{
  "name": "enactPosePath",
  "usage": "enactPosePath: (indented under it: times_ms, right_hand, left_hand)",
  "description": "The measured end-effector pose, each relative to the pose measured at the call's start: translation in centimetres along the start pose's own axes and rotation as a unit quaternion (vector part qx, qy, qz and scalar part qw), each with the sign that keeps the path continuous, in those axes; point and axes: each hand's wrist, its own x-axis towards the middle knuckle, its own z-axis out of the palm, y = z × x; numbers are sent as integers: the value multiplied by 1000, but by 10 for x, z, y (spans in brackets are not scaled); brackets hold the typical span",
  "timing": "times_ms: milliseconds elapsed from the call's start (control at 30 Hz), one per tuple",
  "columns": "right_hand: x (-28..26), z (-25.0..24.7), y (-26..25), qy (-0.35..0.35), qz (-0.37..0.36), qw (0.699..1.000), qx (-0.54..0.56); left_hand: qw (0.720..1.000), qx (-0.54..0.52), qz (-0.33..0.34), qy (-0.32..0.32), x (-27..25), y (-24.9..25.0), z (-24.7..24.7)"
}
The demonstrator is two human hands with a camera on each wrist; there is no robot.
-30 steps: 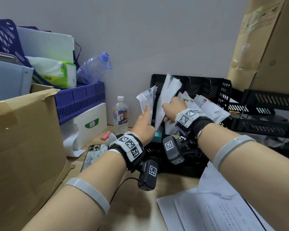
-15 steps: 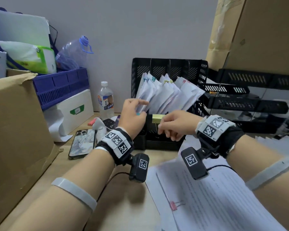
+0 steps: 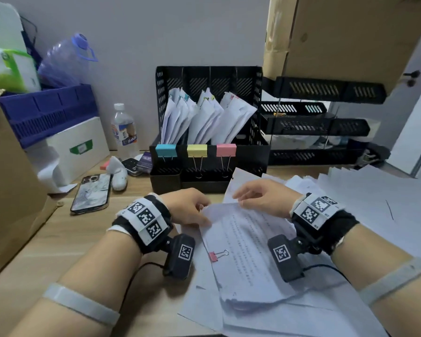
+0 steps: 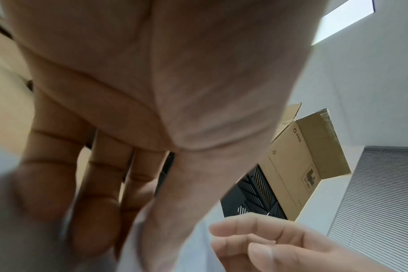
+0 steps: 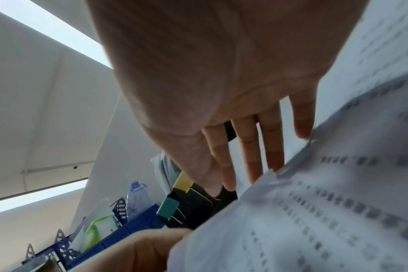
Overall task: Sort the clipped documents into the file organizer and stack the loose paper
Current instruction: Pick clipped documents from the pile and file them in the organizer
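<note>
A black file organizer point(image 3: 209, 77) stands at the back of the desk, its three slots filled with clipped documents point(image 3: 204, 117). Blue, yellow and pink clips point(image 3: 197, 150) sit on its front edge. A clipped document point(image 3: 248, 244) with a small pink clip point(image 3: 214, 256) lies on loose paper point(image 3: 374, 203) before me. My left hand point(image 3: 203, 214) pinches its raised far-left corner. My right hand point(image 3: 240, 200) touches its far edge with straight fingers point(image 5: 256, 165). The wrist views are blurred at the paper point(image 5: 314, 211).
A phone point(image 3: 91, 193) and a water bottle point(image 3: 123, 128) lie left of the organizer. A cardboard box point(image 3: 7, 178) and a blue crate point(image 3: 49, 113) fill the left side. Black stacked trays point(image 3: 314, 122) and another cardboard box point(image 3: 338, 37) stand on the right.
Both hands have come down from the papers in the organizer to the clipped document on the desk. The papers in the organizer now stand on their own.
</note>
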Motion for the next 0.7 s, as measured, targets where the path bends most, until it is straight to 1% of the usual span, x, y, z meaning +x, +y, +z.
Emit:
enactPosePath:
  times_ms: [100, 200, 233, 267, 300, 367, 467, 533, 600, 700]
  right_hand:
    - [-4, -7, -1, 5, 11, 1000, 1]
    - [-6, -17, -2, 29, 18, 997, -67]
    - [-5, -21, -2, 39, 21, 995, -85]
    - [-3, -24, -2, 49, 23, 994, -94]
    - [-1, -27, -2, 61, 21, 993, -99]
    - [3, -30, 1, 91, 23, 991, -96]
    - [8, -30, 18, 164, 43, 983, -65]
    - [9, -29, 31, 223, 81, 971, -33]
    - [10, -28, 43, 258, 114, 959, 11]
    - [12, -24, 52, 268, 133, 951, 74]
  left_hand:
    - [996, -37, 48, 59, 0, 2, -3]
    - [983, -61, 95, 145, 3, -3, -9]
    - [976, -89, 113, 166, 4, -4, -10]
    - [967, -141, 122, 174, 6, -6, -11]
    - [955, -211, 122, 170, 8, -7, -11]
    - [921, -346, 97, 148, 14, -8, -10]
    - [878, -468, 46, 92, 17, -11, -3]
    - [849, -524, 32, 52, 18, -16, 5]
    - [824, -565, 25, 33, 22, -21, 13]
    - [811, -583, 30, 36, 27, -22, 18]
